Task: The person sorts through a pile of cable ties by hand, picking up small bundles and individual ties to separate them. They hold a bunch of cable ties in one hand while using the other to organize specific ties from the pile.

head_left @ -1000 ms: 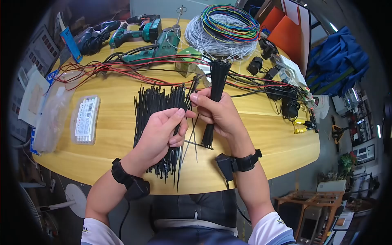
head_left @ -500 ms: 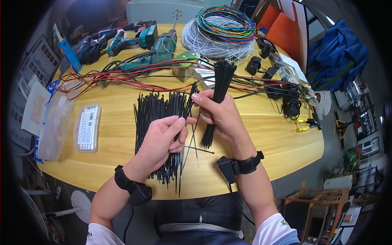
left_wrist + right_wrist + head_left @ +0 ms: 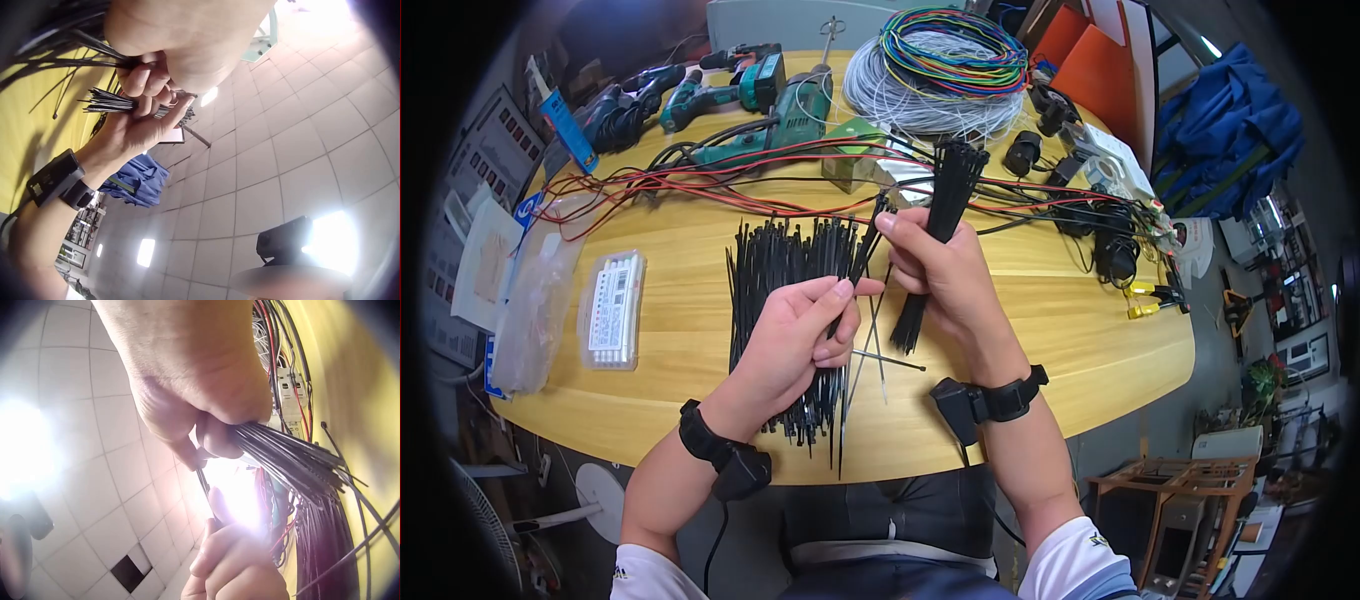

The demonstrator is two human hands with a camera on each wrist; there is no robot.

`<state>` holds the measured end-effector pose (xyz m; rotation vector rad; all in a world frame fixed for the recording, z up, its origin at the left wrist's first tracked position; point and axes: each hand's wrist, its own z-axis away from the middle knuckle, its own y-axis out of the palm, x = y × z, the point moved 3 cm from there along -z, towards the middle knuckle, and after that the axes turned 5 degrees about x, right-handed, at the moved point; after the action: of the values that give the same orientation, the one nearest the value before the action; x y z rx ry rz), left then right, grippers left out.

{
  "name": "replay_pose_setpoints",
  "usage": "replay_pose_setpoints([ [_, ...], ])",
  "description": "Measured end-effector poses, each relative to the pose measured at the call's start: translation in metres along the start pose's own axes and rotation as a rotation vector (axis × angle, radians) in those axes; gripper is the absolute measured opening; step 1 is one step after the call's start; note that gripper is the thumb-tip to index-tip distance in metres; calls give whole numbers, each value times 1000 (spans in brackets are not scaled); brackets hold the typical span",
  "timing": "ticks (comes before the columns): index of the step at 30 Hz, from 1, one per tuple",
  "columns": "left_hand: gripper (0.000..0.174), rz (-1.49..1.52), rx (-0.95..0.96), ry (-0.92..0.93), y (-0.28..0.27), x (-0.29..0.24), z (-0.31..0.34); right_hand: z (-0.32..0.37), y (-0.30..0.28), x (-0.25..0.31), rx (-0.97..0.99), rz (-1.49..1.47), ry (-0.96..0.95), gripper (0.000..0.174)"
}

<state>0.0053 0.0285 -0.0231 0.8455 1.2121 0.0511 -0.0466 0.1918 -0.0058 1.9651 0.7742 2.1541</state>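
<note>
In the head view the right hand (image 3: 945, 270) grips an upright, slightly tilted bundle of black cable ties (image 3: 956, 190), its fingers curled round the middle. Thumb and fingertip of that hand also touch the heads of a few more ties (image 3: 874, 225). The left hand (image 3: 795, 335) holds the lower part of those few ties between thumb and fingers. Beneath and beside the left hand lies a wide pile of black cable ties (image 3: 770, 260). Several loose ties (image 3: 905, 364) cross on the table between the hands. The right wrist view shows the bundle's tail ends (image 3: 294, 459) fanning out.
Red and black wires (image 3: 730, 195) run across the table behind the pile. Farther back are green power tools (image 3: 800, 112) and coiled cable (image 3: 930, 100). A case of white pens (image 3: 612, 310) lies at left; black adapters (image 3: 1112, 255) and a yellow-handled clamp (image 3: 1145, 300) at right.
The right hand and its bundle have shifted slightly right, and the bundle leans more to the right. The left hand has hardly moved; the view has tilted a little.
</note>
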Motion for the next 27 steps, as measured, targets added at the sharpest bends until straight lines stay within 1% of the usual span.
replay_pose_setpoints([
  [4,30,-8,-22,-7,3,1,1,-1,-2,1,-10,-30,-12,14],
  [7,33,-20,8,-2,0,2,1,0,3,3,-35,-16,-12,14],
  [9,33,-27,14,3,0,2,0,0,2,2,3,7,-1,14],
  [10,33,-30,17,6,0,3,0,0,1,2,22,19,5,15],
  [16,34,-34,24,23,0,2,-1,2,3,4,-31,64,0,22],
  [22,36,-4,13,26,0,3,-1,-1,-2,2,-32,16,-8,26],
  [27,35,-44,10,45,0,4,-1,-1,-3,2,-10,-4,-5,27],
])
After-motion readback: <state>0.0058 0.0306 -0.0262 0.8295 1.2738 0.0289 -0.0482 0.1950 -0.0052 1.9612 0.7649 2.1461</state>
